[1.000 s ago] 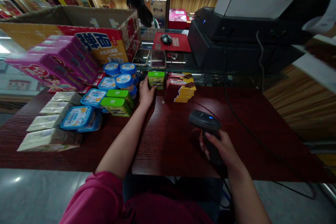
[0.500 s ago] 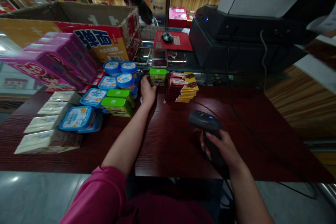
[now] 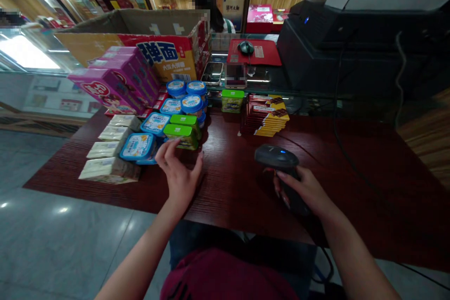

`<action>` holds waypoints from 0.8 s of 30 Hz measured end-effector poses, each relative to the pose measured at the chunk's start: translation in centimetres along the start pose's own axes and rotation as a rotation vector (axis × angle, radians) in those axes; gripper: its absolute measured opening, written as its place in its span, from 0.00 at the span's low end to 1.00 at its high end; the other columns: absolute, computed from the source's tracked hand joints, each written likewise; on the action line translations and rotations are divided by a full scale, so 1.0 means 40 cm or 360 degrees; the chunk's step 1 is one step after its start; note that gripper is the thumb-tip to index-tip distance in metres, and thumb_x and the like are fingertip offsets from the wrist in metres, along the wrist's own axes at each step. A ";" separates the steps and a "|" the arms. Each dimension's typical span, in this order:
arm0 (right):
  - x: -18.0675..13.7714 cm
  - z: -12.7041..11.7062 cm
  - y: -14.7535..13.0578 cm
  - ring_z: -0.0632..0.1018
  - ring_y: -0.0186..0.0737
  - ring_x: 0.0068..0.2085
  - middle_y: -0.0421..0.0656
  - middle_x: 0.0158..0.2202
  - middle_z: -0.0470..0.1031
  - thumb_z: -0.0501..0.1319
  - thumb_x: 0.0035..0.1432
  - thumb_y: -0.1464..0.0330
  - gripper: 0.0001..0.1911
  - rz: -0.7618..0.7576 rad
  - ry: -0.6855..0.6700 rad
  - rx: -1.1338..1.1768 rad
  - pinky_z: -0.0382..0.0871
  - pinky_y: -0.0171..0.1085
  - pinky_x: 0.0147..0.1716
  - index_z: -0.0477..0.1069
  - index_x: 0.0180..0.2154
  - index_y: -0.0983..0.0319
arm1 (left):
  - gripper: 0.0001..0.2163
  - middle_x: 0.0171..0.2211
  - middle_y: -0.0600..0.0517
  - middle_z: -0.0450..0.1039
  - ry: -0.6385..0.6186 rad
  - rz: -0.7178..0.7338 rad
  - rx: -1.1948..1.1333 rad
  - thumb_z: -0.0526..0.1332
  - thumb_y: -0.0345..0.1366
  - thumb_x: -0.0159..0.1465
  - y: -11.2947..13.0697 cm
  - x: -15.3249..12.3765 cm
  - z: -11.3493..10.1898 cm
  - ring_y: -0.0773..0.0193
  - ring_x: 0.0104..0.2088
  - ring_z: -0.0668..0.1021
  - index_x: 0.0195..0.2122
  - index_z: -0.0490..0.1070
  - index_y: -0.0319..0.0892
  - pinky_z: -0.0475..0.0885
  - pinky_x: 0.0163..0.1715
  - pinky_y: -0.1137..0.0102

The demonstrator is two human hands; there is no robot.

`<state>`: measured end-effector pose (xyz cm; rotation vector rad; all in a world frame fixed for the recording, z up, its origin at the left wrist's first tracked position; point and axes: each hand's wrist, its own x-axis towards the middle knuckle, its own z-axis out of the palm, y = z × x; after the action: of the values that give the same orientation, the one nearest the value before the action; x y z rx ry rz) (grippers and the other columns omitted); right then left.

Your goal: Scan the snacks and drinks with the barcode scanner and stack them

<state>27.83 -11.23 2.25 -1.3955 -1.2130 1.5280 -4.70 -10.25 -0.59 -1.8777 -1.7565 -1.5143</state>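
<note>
Standing crosswise just ahead of the nearer, spread left hand: front green-lidded container; right hand grips barcode scanner.

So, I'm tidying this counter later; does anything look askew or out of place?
Slightly: the chocolate packs are stacked unevenly, their edges stepping, and one green-lidded box stands beside them, apart from the other two.

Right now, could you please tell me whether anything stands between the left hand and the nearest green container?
Nothing visible stands between the left hand and the nearest green container; they overlap in view, so contact is unclear. The nearest blue tub sits left of the container, not between.
</note>
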 end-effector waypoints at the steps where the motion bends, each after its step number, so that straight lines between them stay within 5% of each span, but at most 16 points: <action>1: 0.007 0.005 0.000 0.73 0.35 0.15 0.41 0.22 0.77 0.75 0.54 0.44 0.31 0.0006 -0.0030 -0.0007 0.67 0.32 0.13 0.79 0.42 0.64 | 0.40 0.67 0.37 0.59 0.0087 -0.0097 0.0066 0.73 0.40 0.65 -0.011 -0.001 -0.007 0.43 0.71 0.65 0.74 0.54 0.46 0.61 0.74 0.45; 5: 0.019 0.020 -0.002 0.73 0.35 0.15 0.41 0.22 0.78 0.75 0.55 0.44 0.31 0.0026 -0.0110 0.0021 0.67 0.32 0.13 0.79 0.44 0.64 | 0.52 0.73 0.31 0.47 0.0045 -0.0308 0.0090 0.74 0.47 0.63 -0.049 0.017 0.016 0.36 0.77 0.54 0.78 0.43 0.40 0.48 0.77 0.42; 10: 0.005 0.018 0.003 0.74 0.35 0.16 0.40 0.24 0.78 0.73 0.59 0.47 0.28 0.0001 -0.0099 0.0110 0.68 0.32 0.13 0.79 0.46 0.64 | 0.49 0.77 0.32 0.45 -0.0108 -0.0232 0.0128 0.74 0.49 0.64 -0.068 0.050 0.046 0.37 0.80 0.45 0.78 0.48 0.41 0.44 0.78 0.42; 18: 0.005 0.008 0.018 0.73 0.35 0.16 0.41 0.24 0.79 0.75 0.56 0.46 0.29 -0.0003 -0.0062 0.0118 0.67 0.32 0.13 0.79 0.44 0.63 | 0.33 0.68 0.36 0.61 -0.0175 -0.0016 0.0208 0.69 0.40 0.68 -0.057 0.018 -0.008 0.42 0.71 0.65 0.72 0.61 0.44 0.59 0.74 0.45; 24: 0.003 0.008 0.016 0.73 0.35 0.16 0.41 0.24 0.79 0.75 0.56 0.46 0.29 -0.0012 -0.0056 0.0117 0.67 0.32 0.13 0.79 0.45 0.64 | 0.35 0.62 0.39 0.67 -0.0119 -0.0359 -0.0200 0.72 0.41 0.63 -0.108 0.014 0.002 0.48 0.63 0.75 0.68 0.60 0.43 0.75 0.64 0.53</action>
<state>27.53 -11.38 1.58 -1.3200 -1.1701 1.5821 -8.31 -8.54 -2.37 -1.8679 -2.0095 -1.6882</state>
